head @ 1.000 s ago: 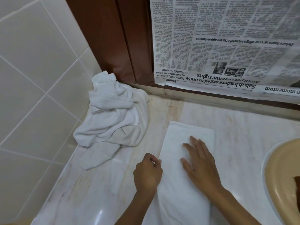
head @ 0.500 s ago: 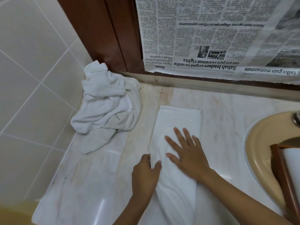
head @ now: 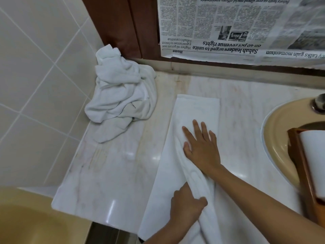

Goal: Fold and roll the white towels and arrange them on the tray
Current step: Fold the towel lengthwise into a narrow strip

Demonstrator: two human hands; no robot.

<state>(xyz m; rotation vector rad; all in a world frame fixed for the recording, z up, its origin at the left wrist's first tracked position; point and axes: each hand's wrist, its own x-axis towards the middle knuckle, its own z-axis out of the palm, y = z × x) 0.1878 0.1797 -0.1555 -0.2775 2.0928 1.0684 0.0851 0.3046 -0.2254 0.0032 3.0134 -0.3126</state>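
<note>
A long white towel (head: 197, 110) lies folded lengthwise on the marble counter (head: 112, 166), its near end hanging over the front edge. My right hand (head: 200, 147) lies flat on its middle with fingers spread. My left hand (head: 186, 206) grips a raised fold of the same towel nearer to me, thumb over the ridge. A crumpled heap of white towels (head: 121, 92) sits in the back left corner against the tiled wall. At the right edge, a brown wooden tray (head: 299, 161) holding a white towel (head: 314, 161) rests on the basin.
A beige sink basin (head: 279, 124) with a metal tap base (head: 319, 103) fills the right side. Newspaper (head: 228, 27) covers the mirror or window behind the counter. Tiled wall (head: 35, 76) stands on the left; another beige fixture (head: 31, 221) sits below the counter's left end.
My left hand has slid toward me along the towel and now grips a lifted fold. My right hand stays flat on the towel. The view has tilted down, bringing the tray further in.
</note>
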